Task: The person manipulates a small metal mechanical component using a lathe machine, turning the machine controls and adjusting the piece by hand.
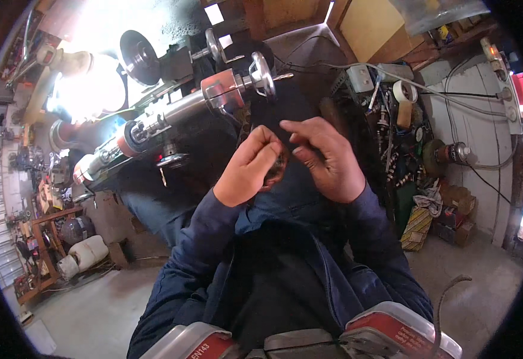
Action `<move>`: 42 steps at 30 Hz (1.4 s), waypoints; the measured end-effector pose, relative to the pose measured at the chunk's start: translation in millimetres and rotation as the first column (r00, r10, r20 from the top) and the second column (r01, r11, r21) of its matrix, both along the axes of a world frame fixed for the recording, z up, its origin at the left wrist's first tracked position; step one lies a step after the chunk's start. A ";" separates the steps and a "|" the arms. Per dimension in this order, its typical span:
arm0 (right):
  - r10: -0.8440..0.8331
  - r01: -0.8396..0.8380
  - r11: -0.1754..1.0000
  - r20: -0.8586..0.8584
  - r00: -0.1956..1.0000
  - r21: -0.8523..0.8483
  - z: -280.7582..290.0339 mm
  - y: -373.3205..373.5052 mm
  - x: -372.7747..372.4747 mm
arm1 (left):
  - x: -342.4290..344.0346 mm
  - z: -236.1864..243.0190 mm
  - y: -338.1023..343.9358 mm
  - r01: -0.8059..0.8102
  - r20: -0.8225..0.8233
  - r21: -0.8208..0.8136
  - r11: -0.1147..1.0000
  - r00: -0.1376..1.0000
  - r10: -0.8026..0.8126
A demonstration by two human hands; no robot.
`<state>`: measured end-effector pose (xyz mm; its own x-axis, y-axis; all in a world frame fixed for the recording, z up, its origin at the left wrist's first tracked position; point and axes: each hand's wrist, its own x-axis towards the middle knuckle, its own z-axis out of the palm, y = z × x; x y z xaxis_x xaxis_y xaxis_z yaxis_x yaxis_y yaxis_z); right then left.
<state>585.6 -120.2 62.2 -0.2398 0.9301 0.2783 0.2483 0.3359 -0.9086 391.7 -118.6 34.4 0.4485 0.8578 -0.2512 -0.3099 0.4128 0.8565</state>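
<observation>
See along the upper left a long lathe-like machine (184, 109), lying slantwise, built around a bright steel cylinder and carrying an orange-red block (221, 90) toward the right end. See in the lower middle a navy jacket (178, 287), hanging unfastened over a black top, with both sleeves reaching up toward the middle. Find at the left, on the concrete floor (94, 299), a grimy white jug (91, 250) lying on one side, and at the right a yellow patterned box (416, 228) leaning near brown cartons (458, 200). Note a silver handwheel (262, 76) at the end of the machine, beyond the hands and apart from both. Find the right hand (332, 157) with fingers loosely bent and thumb spread away from the forefinger, gripping nothing visible. Find the left hand (246, 169) just beside, curled closed around a small dark thing (277, 172). See this held above the lap, between the two hands, at the inner side of the left fingers. Looks blackish with reddish-brown patches, rounded at the lower edge, uneven and dull rather than shiny. Cannot tell the full shape or the material, being mostly covered by the grip and in shade.
</observation>
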 end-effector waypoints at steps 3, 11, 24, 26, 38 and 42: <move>0.155 -0.155 0.988 0.063 0.986 -0.004 0.6 -0.5 -6.7 | 1.8 16.4 -1.2 0.043 -0.063 0.055 0.998 0.997 -0.040; 0.110 -0.134 0.974 -0.133 0.985 -0.184 -14.0 -1.9 -9.9 | -15.6 12.8 -1.5 0.169 0.093 -0.105 0.980 0.983 -0.159; -0.166 0.065 0.955 -0.342 0.925 -0.289 -38.1 -6.3 -1.0 | -9.9 -20.9 -5.2 0.233 0.499 -0.356 0.905 0.866 -0.027; -0.130 0.080 0.976 -0.246 0.960 -0.203 -37.5 -6.1 -2.3 | -7.6 -13.5 -5.6 0.196 0.397 -0.291 0.937 0.915 -0.068; -0.060 0.034 0.987 -0.170 0.984 -0.156 -19.0 -8.6 -9.7 | -18.0 3.7 -7.0 0.238 -0.450 0.355 0.904 0.891 -0.057; -0.098 0.060 0.981 -0.204 0.974 -0.184 -17.7 -10.2 -7.1 | -17.0 11.3 -8.4 0.292 -0.510 0.388 0.874 0.858 -0.061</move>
<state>578.6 -130.4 44.5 -0.1170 0.9824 0.1458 0.0634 0.1539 -0.9860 374.7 -126.9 45.8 0.5295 0.8437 -0.0888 0.2161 -0.0330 0.9758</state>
